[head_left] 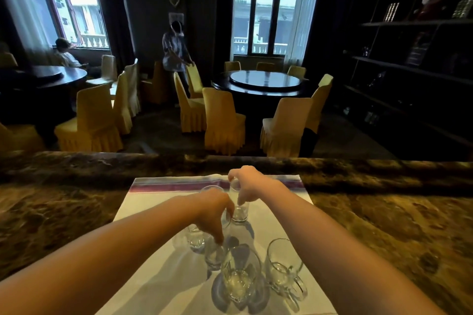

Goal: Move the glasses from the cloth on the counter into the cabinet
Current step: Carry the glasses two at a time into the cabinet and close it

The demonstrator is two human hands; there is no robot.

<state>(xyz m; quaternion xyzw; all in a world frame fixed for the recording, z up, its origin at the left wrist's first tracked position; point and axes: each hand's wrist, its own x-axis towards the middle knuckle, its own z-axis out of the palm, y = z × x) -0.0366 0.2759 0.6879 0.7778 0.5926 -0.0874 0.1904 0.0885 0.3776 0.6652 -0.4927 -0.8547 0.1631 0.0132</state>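
Several clear glasses stand on a white cloth [158,271] with a purple stripe, spread on a brown marble counter [384,225]. My left hand [211,212] reaches down, its fingertips pinched on the rim of a small tumbler [214,257]; another small tumbler [195,238] stands just left of it. My right hand [247,184] is farther back, fingers closed around the top of a short glass [240,213]. A further glass [212,189] shows behind my left hand. Nearest me stand a tall glass [239,280] and a handled mug [281,268]. No cabinet is in view.
Beyond the counter's raised back edge [230,161] lies a dim dining room with round tables [265,82] and yellow-covered chairs [222,120]. A person [175,51] stands by the chairs and another sits at the left window. Dark shelves [409,64] line the right wall.
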